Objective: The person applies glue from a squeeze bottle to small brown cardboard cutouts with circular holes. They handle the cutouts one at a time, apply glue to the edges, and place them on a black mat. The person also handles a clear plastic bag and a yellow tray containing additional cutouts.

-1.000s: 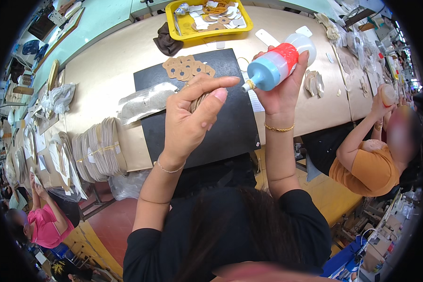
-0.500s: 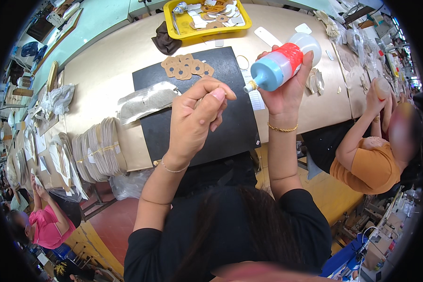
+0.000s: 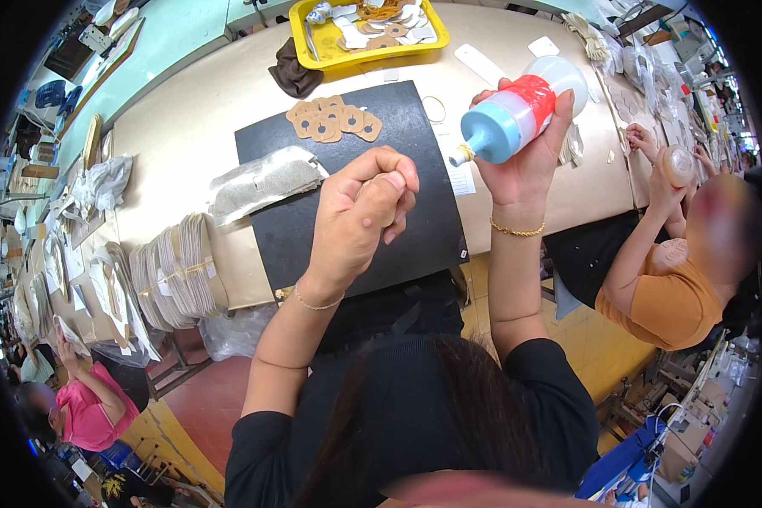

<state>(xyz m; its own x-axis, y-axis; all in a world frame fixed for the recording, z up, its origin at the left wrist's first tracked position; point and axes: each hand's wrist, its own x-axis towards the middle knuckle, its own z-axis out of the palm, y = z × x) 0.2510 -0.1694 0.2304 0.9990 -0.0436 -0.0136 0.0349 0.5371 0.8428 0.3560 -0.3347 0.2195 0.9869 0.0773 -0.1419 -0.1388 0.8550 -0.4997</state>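
Note:
In my right hand [image 3: 525, 173] is a squeeze bottle [image 3: 529, 110] with a light-blue cap and a red band, tilted so its nozzle points down and left. My left hand [image 3: 368, 203] is closed, thumb pressed against the bent fingers, above a black board [image 3: 372, 245]. Whatever it may hold is hidden by the fingers. Several tan cut pieces with dark holes [image 3: 326, 118] lie overlapping on the far part of the board. Left of my left hand, a curved silvery sheet [image 3: 267, 179] rests partly on the board's edge.
A yellow tray [image 3: 372, 57] of white and tan pieces stands at the back, a dark cloth [image 3: 295, 72] beside it. Banded stacks of grey-beige pieces [image 3: 178, 271] line the left table edge. A co-worker in an orange top [image 3: 652, 296] sits at the right, another in pink [image 3: 97, 406] at the left.
My right hand has moved slightly right with the bottle. The left hand remains closed, shifted a little. At the right, the co-worker's hands have moved.

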